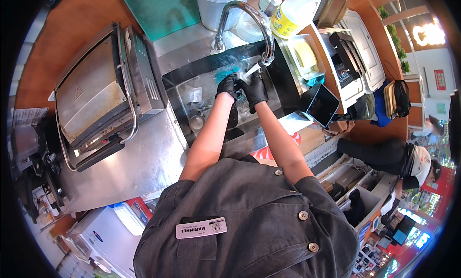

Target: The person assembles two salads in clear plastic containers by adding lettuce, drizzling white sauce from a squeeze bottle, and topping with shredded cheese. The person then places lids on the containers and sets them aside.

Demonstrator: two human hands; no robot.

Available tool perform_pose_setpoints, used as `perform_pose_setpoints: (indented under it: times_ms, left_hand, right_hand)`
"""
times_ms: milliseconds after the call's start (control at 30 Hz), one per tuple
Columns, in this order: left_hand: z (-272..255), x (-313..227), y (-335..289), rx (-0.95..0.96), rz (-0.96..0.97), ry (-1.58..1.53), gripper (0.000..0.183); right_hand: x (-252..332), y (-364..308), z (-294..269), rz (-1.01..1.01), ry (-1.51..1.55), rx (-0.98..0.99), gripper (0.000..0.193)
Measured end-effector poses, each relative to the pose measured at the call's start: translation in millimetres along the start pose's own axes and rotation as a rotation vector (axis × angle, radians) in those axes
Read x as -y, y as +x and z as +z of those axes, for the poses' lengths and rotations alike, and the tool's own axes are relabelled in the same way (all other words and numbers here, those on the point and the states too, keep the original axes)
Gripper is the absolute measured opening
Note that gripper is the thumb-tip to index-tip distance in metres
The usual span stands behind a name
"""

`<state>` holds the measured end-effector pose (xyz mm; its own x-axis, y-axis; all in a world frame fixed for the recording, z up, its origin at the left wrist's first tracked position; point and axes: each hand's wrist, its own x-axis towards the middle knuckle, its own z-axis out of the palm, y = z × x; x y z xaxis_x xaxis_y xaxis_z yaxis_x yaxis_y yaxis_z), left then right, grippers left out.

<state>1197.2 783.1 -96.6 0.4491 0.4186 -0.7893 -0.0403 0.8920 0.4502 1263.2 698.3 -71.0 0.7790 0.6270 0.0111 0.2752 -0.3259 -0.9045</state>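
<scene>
Both my hands wear black gloves and meet over the sink (169,81), close to the running water (248,72) from the curved metal faucet (236,5). My left hand (226,87) is closed, its fingers bent towards the other hand. My right hand (255,91) has curled fingers against the left one; what lies between them is too small and covered to name. Just beyond my left hand shows something teal (225,72), of a kind I cannot make out. Clear plastic pieces (194,94) and a round cup-like container (196,122) lie in the basin.
A large press grill (91,86) stands on the steel counter (144,158) at left. Behind the sink are a green board (161,11), a white bucket (206,11) and a white jug (295,14). A dark tablet (321,104) leans at right; another person (384,155) bends over farther right.
</scene>
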Motion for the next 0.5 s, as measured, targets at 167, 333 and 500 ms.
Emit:
perform_pose_setpoints:
  times_ms: [167,333,500]
  left_hand:
    - [2.6,-21.8,-14.4,-0.004,0.147,0.296,0.038]
    - [-8.0,-31.5,-33.7,-0.114,0.184,0.3,0.07]
    - [-13.1,-28.9,-24.1,0.012,0.176,0.251,0.061]
  right_hand:
    - [18.3,4.4,-5.6,0.367,0.426,0.221,0.044]
    - [38.1,4.3,-13.3,-0.027,-0.635,0.581,0.057]
    - [21.8,7.6,1.7,0.24,-0.058,0.4,0.051]
